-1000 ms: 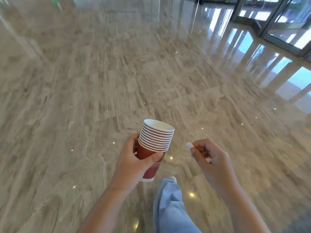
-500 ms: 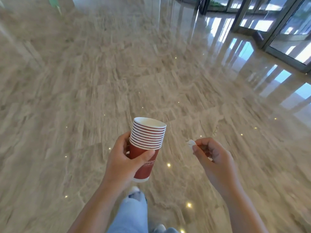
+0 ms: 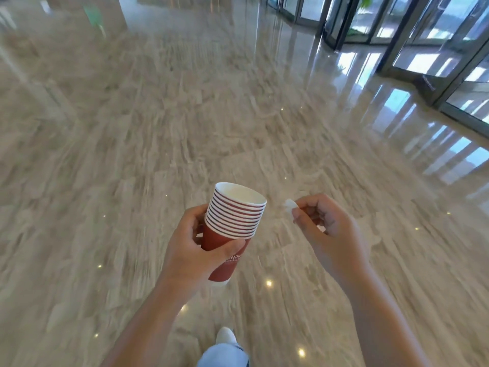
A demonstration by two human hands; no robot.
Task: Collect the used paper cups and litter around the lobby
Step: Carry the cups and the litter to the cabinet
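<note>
View from head height, looking forward and down over a glossy beige marble floor (image 3: 132,160) dotted with small reflected ceiling lights. Low in the middle, left hand (image 3: 193,250) curled round a stack of red paper cups (image 3: 234,221), thumb across the front of the bottom cup, fingers behind. Stack upright, tipped slightly to the right, white rims layered one above another, topmost cup open and white inside, white lettering partly hidden beside the thumb. Just to the right and apart from the cups, right hand (image 3: 328,229) at about the same height, fingers curled in, thumb and forefinger pinching a small scrap of white litter (image 3: 290,203), too small to identify, poking out toward the cups without touching them. Both forearms bare, reaching in from the bottom edge. Between them, a pale blue trouser leg (image 3: 225,356) and the toe of a white shoe (image 3: 225,335). Far upper right, dark-framed glass doors (image 3: 436,27), bright daylight mirrored on the floor below. Upper left, the blurred base of a pillar (image 3: 87,11).
</note>
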